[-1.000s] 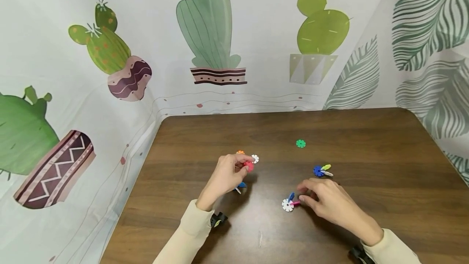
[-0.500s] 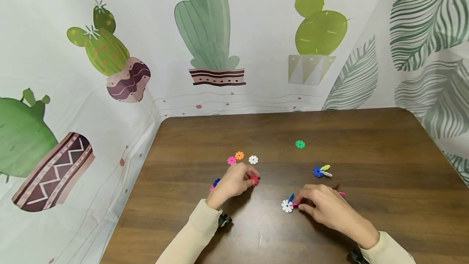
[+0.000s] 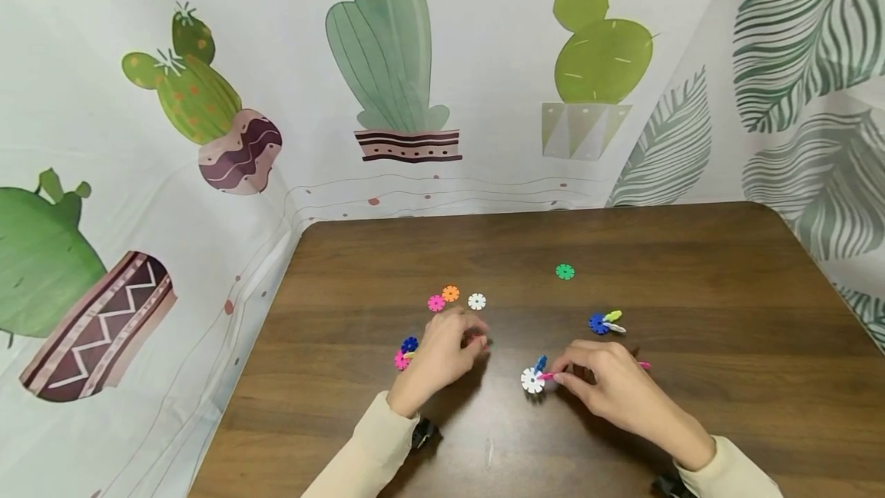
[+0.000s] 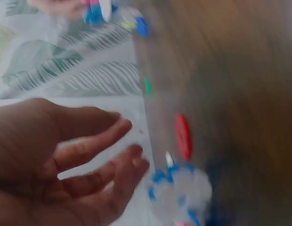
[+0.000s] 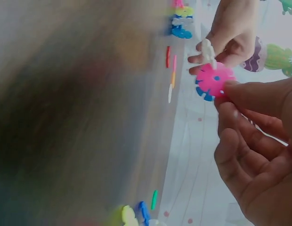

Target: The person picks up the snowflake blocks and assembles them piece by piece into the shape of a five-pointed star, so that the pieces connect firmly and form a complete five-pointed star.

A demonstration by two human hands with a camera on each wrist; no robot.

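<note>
My right hand [image 3: 608, 375] pinches the pink disc [image 5: 213, 80] of a small cluster of notched snowflake discs between thumb and forefinger. Joined to it are a white disc [image 3: 531, 381] and a blue disc [image 3: 540, 363]; the cluster is just off the table. My left hand [image 3: 442, 352] hovers with loosely bent fingers and holds nothing in the left wrist view. Beyond its fingertips a red disc [image 4: 183, 136] lies on the table, mostly hidden in the head view. Beside that hand sits another joined cluster with a dark blue disc [image 3: 409, 344] and a pink one.
Loose orange [image 3: 451, 293], magenta [image 3: 435, 303] and white discs [image 3: 477, 301] lie beyond the left hand. A green disc [image 3: 565, 272] lies farther back. At the right is a blue, yellow and white cluster [image 3: 600, 323]. Pink and brown bits [image 3: 644, 365] show behind the right hand.
The left hand brought the red disc nearer and to the right, set it down and let go. The right hand took hold of the white, blue and pink cluster and lifted it slightly leftward.
</note>
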